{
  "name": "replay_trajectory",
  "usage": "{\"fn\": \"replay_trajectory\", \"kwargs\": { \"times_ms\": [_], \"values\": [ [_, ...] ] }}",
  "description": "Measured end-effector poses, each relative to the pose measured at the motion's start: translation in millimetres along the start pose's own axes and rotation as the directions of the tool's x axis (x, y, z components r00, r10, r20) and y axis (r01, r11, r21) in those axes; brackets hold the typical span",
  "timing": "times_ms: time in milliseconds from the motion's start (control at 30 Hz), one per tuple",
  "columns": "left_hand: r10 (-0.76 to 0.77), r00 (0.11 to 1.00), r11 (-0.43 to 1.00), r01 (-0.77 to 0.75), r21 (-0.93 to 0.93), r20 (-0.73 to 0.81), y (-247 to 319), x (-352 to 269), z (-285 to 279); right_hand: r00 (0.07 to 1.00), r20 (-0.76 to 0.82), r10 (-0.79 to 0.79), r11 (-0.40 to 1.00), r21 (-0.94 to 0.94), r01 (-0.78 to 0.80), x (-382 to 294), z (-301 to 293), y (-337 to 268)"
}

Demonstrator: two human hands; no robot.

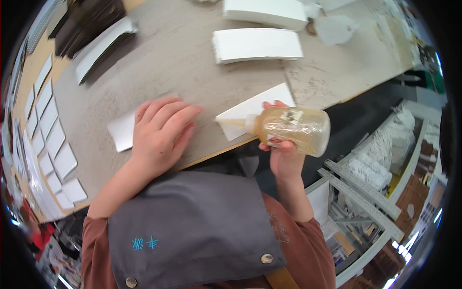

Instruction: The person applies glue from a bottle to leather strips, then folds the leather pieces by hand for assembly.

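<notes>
My right hand (287, 162) grips a squeeze bottle (294, 124) of yellowish liquid, tilted onto its side. Its narrow nozzle points left over a flat white strip (258, 104) at the table's near edge. Whether the tip touches the strip I cannot tell. My left hand (158, 133) lies palm down over another white piece (122, 130), covering its right part. The left fingers are loosely bent, the thumb is apart, and nothing shows in their grip.
Two stacks of white strips, a nearer one (258, 45) and a farther one (265, 12), stand on the grey table (173, 57). A curved strip (104, 48) lies at upper left beside dark material (90, 25). Several white pieces (56, 137) line the left side. A metal rack (364, 202) stands at right.
</notes>
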State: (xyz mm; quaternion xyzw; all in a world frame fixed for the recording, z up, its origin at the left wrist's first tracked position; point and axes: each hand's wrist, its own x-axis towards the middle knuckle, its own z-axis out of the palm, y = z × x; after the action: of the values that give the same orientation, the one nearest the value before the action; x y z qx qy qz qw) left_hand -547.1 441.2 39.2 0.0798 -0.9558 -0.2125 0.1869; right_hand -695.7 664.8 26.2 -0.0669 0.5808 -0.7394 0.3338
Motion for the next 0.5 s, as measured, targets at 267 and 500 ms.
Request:
{"fn": "replay_trajectory", "kwargs": {
  "times_ms": [267,500],
  "values": [
    [-0.043,0.985,0.999,0.046,-0.014,0.169,31,34,11,0.989,-0.054,-0.134,0.989,0.053,0.137,54,-76,-51],
    [-0.189,0.946,0.98,0.197,-0.004,0.264,47,43,21,0.918,-0.048,-0.393,0.096,-0.995,-0.012,99,-80,-132]
  ]
}}
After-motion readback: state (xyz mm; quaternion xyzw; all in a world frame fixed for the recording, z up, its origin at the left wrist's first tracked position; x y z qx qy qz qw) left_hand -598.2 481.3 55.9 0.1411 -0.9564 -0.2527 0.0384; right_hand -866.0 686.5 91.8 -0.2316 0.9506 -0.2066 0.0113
